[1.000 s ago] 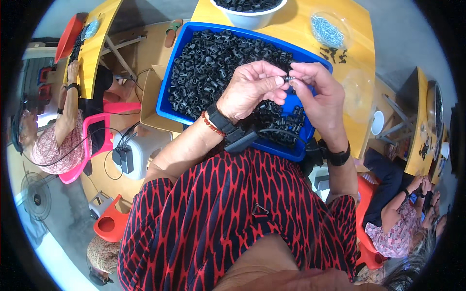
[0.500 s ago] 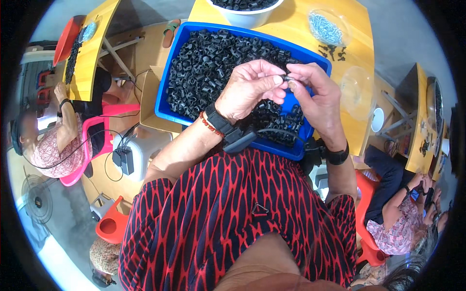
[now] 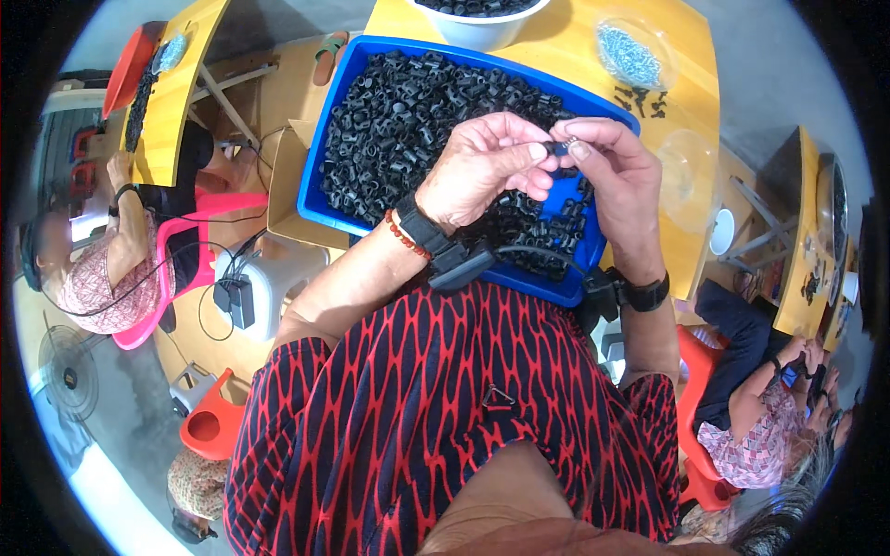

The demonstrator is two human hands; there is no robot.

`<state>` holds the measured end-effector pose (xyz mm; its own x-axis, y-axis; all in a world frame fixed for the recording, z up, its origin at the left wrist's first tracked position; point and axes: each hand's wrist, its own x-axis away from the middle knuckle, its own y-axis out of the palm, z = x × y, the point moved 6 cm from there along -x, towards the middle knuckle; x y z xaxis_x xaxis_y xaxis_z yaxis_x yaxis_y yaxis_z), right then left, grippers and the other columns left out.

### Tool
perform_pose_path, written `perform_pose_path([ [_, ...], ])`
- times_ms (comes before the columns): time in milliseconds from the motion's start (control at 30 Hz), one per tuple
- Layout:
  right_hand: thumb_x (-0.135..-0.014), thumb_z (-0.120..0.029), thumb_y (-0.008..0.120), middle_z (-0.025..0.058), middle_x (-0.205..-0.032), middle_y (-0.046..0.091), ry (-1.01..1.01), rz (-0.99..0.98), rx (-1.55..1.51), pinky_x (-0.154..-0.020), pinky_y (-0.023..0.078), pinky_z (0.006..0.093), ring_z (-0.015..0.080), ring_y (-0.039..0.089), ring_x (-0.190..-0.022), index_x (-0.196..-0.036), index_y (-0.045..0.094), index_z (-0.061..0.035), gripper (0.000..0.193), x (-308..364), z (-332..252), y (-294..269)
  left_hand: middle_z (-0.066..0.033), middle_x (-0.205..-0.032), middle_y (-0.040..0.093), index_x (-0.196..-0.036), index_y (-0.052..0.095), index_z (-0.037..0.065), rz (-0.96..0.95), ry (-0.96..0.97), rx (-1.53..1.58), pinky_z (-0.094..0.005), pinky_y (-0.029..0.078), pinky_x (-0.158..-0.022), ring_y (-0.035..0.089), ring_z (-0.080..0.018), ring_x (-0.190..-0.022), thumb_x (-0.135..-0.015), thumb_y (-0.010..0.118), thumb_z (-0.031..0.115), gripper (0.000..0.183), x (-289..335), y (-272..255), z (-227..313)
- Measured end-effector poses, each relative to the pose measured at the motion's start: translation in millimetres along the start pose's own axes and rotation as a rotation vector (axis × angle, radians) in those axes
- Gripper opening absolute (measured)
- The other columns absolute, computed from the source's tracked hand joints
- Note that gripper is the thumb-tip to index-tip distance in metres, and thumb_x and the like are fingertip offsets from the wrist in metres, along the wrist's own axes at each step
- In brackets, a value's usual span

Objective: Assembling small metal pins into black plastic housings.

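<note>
My left hand (image 3: pixel 482 167) and my right hand (image 3: pixel 619 176) meet fingertip to fingertip above a blue tray (image 3: pixel 315 181). Between them they pinch one small black plastic part (image 3: pixel 558 148) with a bit of metal at its end. Both hands grip it, the left from the left side, the right from the right. The tray below is heaped with several black plastic parts (image 3: pixel 408 111) of the same kind. Each wrist carries a black band.
The tray rests on a yellow table (image 3: pixel 565 46). A white bowl (image 3: pixel 477 20) of black parts stands at the far edge, a clear dish of small screws (image 3: pixel 630 54) at the far right. A person (image 3: pixel 102 269) sits at another yellow table on the left; another person (image 3: pixel 751 417) sits at the right.
My hands have stayed together over the tray, shifting only slightly as the fingers work the small part. The person at the left has lowered their arm.
</note>
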<state>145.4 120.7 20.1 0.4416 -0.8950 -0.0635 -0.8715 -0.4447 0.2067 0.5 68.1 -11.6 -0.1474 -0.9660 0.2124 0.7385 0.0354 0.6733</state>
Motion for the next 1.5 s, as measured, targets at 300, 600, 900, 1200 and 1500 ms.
perform_pose_path([
  [300, -0.088, -0.001, 0.068, 0.003, -0.096, 0.066, 0.058, -0.006, -0.05, -0.071, 0.05, 0.0212, 0.0083, 0.06, -0.08, -0.104, 0.07, -0.0018, 0.016, 3, 6, 2, -0.0151, -0.092, 0.07, -0.104, 0.062, -0.002, 0.002, -0.01, -0.013, -0.0334, 0.062, -0.067, 0.07, -0.019, -0.073, -0.092, 0.064, 0.007, 0.015, 0, 2, 0],
  [600, -0.085, 0.006, 0.068, 0.0047, -0.098, 0.063, -0.13, -0.09, 0.224, -0.077, 0.049, 0.023, 0.0112, 0.06, -0.089, -0.101, 0.071, 0.0002, 0.017, 4, -8, 4, -0.0139, -0.088, 0.069, -0.101, 0.06, -0.002, -0.017, -0.018, -0.048, -0.0347, 0.062, -0.067, 0.071, -0.0196, -0.072, -0.093, 0.062, 0.006, 0.012, 1, 6, 1],
  [900, -0.083, 0.007, 0.068, 0.0051, -0.098, 0.063, -0.156, -0.075, 0.221, -0.078, 0.049, 0.0238, 0.0122, 0.06, -0.09, -0.103, 0.07, -0.0002, 0.021, 6, -11, 6, -0.0125, -0.088, 0.068, -0.102, 0.061, -0.002, -0.024, 0.007, 0.019, -0.0344, 0.062, -0.066, 0.07, -0.0188, -0.072, -0.092, 0.063, 0.005, 0.013, 1, 6, 2],
  [1200, -0.083, 0.007, 0.069, 0.0047, -0.094, 0.063, -0.18, -0.053, 0.252, -0.075, 0.05, 0.0234, 0.0115, 0.061, -0.086, -0.1, 0.069, 0.0007, 0.017, 9, -14, 3, -0.0125, -0.088, 0.069, -0.105, 0.061, -0.002, -0.016, 0.02, 0.0, -0.0329, 0.061, -0.067, 0.07, -0.0186, -0.073, -0.093, 0.062, 0.005, 0.014, 2, 4, 0],
  [1500, -0.087, -0.001, 0.067, 0.0036, -0.085, 0.067, 0.026, 0.009, 0.551, -0.068, 0.051, 0.0241, 0.0106, 0.063, -0.076, -0.103, 0.069, -0.0006, 0.017, -3, -13, -30, -0.0134, -0.096, 0.068, -0.114, 0.06, -0.001, 0.002, 0.308, 0.064, -0.0336, 0.058, -0.073, 0.068, -0.0189, -0.079, -0.096, 0.059, 0.011, 0.021, 5, -4, 23],
])
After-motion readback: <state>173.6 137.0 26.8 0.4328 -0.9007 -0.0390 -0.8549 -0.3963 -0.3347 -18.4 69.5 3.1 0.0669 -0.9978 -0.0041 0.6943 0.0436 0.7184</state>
